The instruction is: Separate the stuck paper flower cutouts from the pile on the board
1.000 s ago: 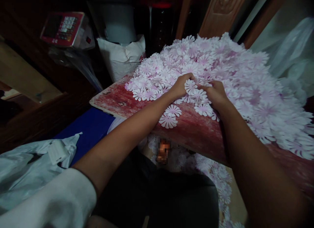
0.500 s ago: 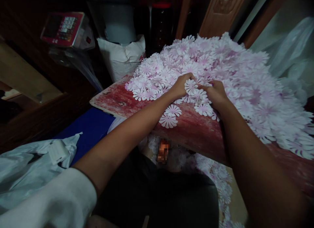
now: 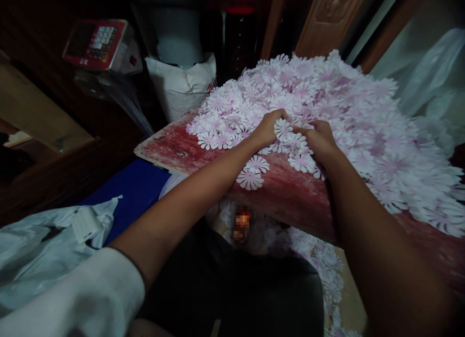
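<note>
A big heap of pale pink paper flowers [image 3: 327, 99] covers a worn red board [image 3: 283, 191]. My left hand [image 3: 268, 128] and my right hand [image 3: 319, 141] meet at the near edge of the heap. Both are curled, their fingers closed on a small bunch of flowers [image 3: 286, 133] held between them. Two loose flowers [image 3: 252, 172] lie on the bare board just below my left wrist. More flowers [image 3: 319, 264] are scattered on the floor under the board.
A red weighing scale [image 3: 96, 41] sits at the back left, a white sack [image 3: 181, 85] beside it. White plastic bags [image 3: 47, 245] lie at the lower left on a blue surface [image 3: 134, 187]. Clear plastic [image 3: 432, 70] hangs at the right.
</note>
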`<state>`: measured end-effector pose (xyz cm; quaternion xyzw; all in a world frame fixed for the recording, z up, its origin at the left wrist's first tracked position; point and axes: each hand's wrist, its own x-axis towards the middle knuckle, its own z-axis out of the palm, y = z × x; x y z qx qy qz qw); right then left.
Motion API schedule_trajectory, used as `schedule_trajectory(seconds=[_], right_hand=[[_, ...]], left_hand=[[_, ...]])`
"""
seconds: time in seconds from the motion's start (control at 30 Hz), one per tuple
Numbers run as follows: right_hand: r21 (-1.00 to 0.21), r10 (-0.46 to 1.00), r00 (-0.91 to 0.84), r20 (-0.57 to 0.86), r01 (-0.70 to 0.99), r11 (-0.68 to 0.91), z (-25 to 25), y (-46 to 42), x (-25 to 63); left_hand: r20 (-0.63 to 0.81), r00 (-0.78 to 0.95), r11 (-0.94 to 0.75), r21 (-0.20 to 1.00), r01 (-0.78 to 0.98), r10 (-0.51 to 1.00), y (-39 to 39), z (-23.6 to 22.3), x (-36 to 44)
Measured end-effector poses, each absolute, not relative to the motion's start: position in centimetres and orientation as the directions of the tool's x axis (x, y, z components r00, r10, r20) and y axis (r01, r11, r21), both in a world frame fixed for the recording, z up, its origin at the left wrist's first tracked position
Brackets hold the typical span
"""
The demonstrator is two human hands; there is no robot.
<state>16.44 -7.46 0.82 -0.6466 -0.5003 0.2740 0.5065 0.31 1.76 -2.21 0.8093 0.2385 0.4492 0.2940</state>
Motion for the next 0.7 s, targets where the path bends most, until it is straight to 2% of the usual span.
schedule_trajectory(seconds=[0.23,0.37,0.7], right_hand=[[-0.938,0.928,0.347,0.135,0.346,0.007,0.9,-7.6,16.0],[-0.932,0.939,0.303,0.162,0.359,0.045,0.8,-7.6,16.2],[-0.915,0.944,0.296,0.146,0.404,0.015,0.9,-7.7,16.3]], left_hand=[[0.541,0.502,-0.700,0.684,0.205,0.675,1.1,-1.6,0.2],[0.529,0.489,-0.684,0.696,0.217,0.694,0.5,-1.2,0.0],[0.535,0.490,-0.695,0.680,0.233,0.688,0.0,-0.7,0.0]])
